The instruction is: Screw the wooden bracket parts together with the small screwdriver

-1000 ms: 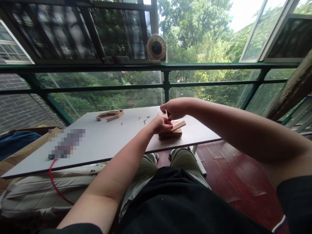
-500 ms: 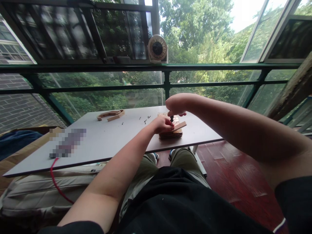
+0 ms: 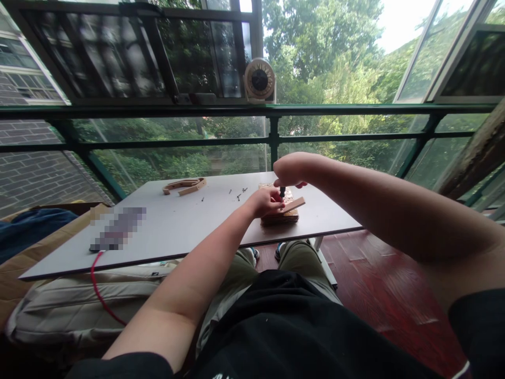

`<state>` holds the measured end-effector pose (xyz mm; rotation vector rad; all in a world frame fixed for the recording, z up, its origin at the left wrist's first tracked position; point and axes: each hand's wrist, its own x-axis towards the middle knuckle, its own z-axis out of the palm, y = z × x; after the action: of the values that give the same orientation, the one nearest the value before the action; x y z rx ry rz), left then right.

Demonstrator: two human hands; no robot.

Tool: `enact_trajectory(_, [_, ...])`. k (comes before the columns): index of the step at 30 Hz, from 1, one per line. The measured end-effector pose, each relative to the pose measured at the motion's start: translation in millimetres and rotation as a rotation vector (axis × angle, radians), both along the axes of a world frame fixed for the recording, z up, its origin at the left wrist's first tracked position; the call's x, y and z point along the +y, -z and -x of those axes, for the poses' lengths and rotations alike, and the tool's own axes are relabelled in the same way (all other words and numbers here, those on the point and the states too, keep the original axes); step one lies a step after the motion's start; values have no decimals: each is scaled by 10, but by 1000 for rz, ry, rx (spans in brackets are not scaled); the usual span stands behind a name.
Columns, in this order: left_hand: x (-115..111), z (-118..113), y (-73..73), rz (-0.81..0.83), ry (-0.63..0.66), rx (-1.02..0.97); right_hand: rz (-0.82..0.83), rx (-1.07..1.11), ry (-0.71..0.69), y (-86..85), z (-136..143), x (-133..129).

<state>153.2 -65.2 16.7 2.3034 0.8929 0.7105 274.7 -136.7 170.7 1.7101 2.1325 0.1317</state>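
My right hand (image 3: 291,176) is closed around the top of a dark screwdriver (image 3: 282,192), which points down. Below it, my left hand (image 3: 269,201) pinches near the tool's lower end, its fingertips at a flat light-brown strip (image 3: 295,204). The strip lies slanted across a stack of rough brown boards (image 3: 279,218) near the table's front edge. What sits at the screwdriver's tip is too small to make out. Several small dark screws (image 3: 239,198) lie on the table left of my hands. Farther left is a bent light-brown piece with holes (image 3: 185,184).
The white table (image 3: 165,226) stands against a green railing (image 3: 221,141). A blurred-out object (image 3: 120,229) with a red cable (image 3: 98,295) lies at its left end. A round white fan (image 3: 259,80) is above the railing. A beige bag (image 3: 79,305) is below the table's left side.
The whole view has shifted slightly, so things appear a little farther right. Both hands keep their places at the screwdriver and the strip.
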Motion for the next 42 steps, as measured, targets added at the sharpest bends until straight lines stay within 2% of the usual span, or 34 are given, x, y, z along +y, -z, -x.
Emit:
enact_trajectory(3, [-4, 3, -20, -14, 1, 17, 42, 19, -84, 26, -77, -10])
enact_trajectory(6, [-10, 5, -29, 5, -10, 5, -73, 66, -247, 33, -164, -32])
enact_trajectory(8, [-4, 4, -22, 24, -10, -1, -120, 60, -293, 19, -185, -50])
enact_trajectory(13, [32, 6, 18, 21, 10, -14, -33, 79, -153, -45, -76, -111])
enact_trajectory(15, [39, 3, 32, 14, 26, -20, -39, 52, -142, -57, -19, -117])
enact_trajectory(19, [32, -16, 40, 57, 56, -33, -47, -4, -121, -44, 44, -70])
enact_trajectory(25, [-3, -27, 13, 109, 60, -47, -46, 0, 1, 5, 83, -29])
enact_trajectory(34, [-5, -36, 4, 57, 112, -67, -110, -26, -7, 58, 79, 14])
enact_trajectory(39, [-27, -50, 11, 164, 76, -95, -213, -14, -9, 147, 37, 52])
enact_trajectory(42, [-47, -43, 3, 208, 87, -136, -195, -21, -96, 228, -26, 26])
